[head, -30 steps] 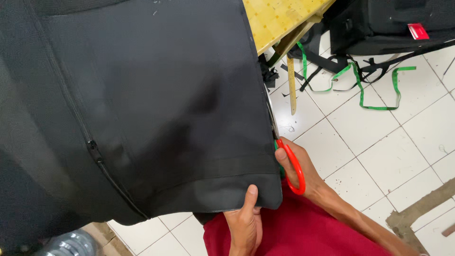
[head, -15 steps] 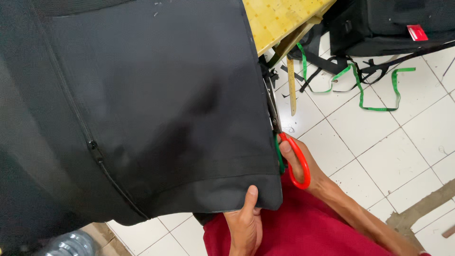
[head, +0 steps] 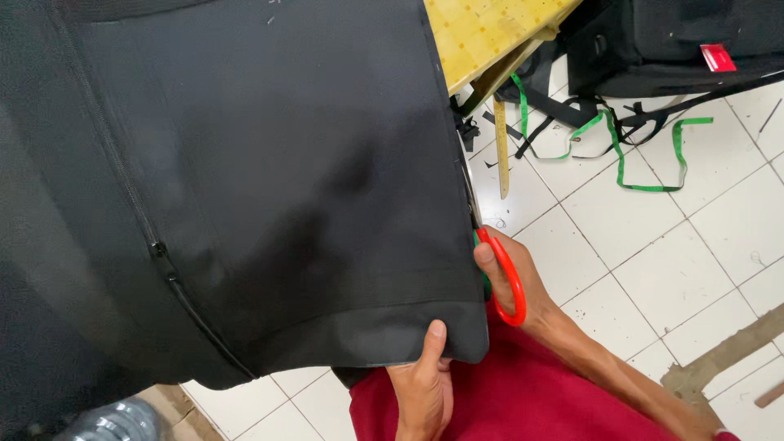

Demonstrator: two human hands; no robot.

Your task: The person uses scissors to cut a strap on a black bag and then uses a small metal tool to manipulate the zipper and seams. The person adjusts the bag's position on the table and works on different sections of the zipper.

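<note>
Head view looks down on a large sheet of black fabric [head: 269, 180] spread over most of the frame, with a zipper [head: 159, 249] running down its left part. The left hand [head: 420, 392] holds the fabric's lower hem near the right corner, its grip pinching the cloth with the thumb laid flat on top and the other fingers hidden underneath. The right hand [head: 510, 282] sits just beside the fabric's right edge, its grip closed through the red handles of a pair of scissors [head: 500, 273]; the thumb passes through one loop. The blades point up along the fabric's edge, and how far they are parted cannot be told, since the cloth covers most of them. Below both hands lies red cloth [head: 523, 400] over the person's lap.

At the top, a yellow counter [head: 482, 33] juts out from under the fabric. On the white tiled floor [head: 653, 229] to the right lie green straps [head: 629, 147], black straps, and a wooden ruler [head: 501, 151] pointing down from the counter's edge. A black bag [head: 678, 37] with a small red tag rests at the upper right.
</note>
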